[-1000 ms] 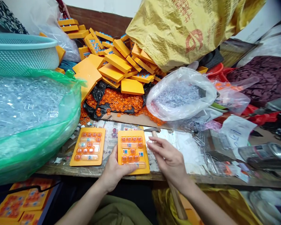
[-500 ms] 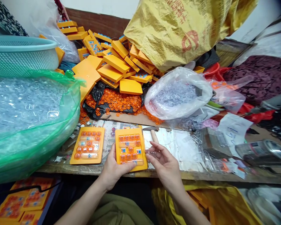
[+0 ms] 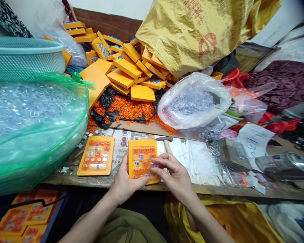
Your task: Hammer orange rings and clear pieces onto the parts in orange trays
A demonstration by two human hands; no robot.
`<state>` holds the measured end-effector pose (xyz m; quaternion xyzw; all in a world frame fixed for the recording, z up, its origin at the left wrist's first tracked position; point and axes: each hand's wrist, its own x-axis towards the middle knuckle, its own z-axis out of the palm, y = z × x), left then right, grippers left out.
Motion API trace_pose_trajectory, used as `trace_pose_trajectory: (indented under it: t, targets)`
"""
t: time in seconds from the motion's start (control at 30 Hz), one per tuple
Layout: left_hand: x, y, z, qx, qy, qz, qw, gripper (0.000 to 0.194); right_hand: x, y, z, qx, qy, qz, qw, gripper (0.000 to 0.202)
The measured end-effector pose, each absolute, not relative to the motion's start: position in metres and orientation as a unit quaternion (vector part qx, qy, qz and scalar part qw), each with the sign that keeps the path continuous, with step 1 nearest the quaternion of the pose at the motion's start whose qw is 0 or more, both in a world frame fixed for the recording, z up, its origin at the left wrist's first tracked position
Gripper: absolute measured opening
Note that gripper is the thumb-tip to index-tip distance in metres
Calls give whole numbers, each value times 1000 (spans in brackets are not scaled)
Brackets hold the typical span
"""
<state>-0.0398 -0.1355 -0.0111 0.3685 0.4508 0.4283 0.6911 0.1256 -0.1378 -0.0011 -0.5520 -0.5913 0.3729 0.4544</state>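
A yellow-orange plastic keypad panel [image 3: 142, 143], with rows of orange keys and clear covers, tilts up at the front of the bench. My left hand [image 3: 125, 180] grips its left side, thumb across the lower front edge. My right hand [image 3: 176, 173] reaches over its right side, thumb and fingertips pinched together at the keys; whatever is between them is too small to make out. One blue-and-white square [image 3: 137, 163] shows uncovered at the left of the middle row. A similar filled panel [image 3: 82, 169] lies flat to the left.
A green bag [image 3: 73, 135] of clear plastic pieces bulges at left. Behind are a white bag [image 3: 164, 118] of clear pieces, loose orange rings [image 3: 131, 109] and piled yellow cases [image 3: 121, 78]. A hammer [image 3: 168, 145] lies right of the panel. Filled panels [image 3: 39, 214] sit below left.
My right hand has moved left from beside the panel onto its right-hand keys. The panel has turned slightly upright in my left hand. The view has shifted a little.
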Motion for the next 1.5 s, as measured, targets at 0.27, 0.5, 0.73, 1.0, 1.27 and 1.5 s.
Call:
trace_pose_trajectory:
  t: [0.27, 0.5, 0.73, 1.0, 1.27, 1.5]
  targets:
    - [-41, -140, -17, 412, 456, 438, 656, 59, 129, -128, -3, -580, -454, 522, 431, 54]
    - [-40, -139, -19, 386, 432, 441, 685, 65, 129, -120, -6, -549, -483, 569, 376, 49]
    - [-41, -134, -13, 256, 381, 463, 758, 73, 149, -74, 16, -552, -582, 499, 327, 59]
    - [-42, -124, -10, 41, 345, 466, 814, 54, 122, 19, 10, -559, -738, 194, 325, 30]
    - [-38, -117, -9, 9, 369, 446, 816, 47, 103, 41, -15, -529, -822, 85, 194, 19]
    - [-38, -118, -10, 15, 359, 447, 819, 43, 89, 44, 20, -525, -815, 39, 243, 14]
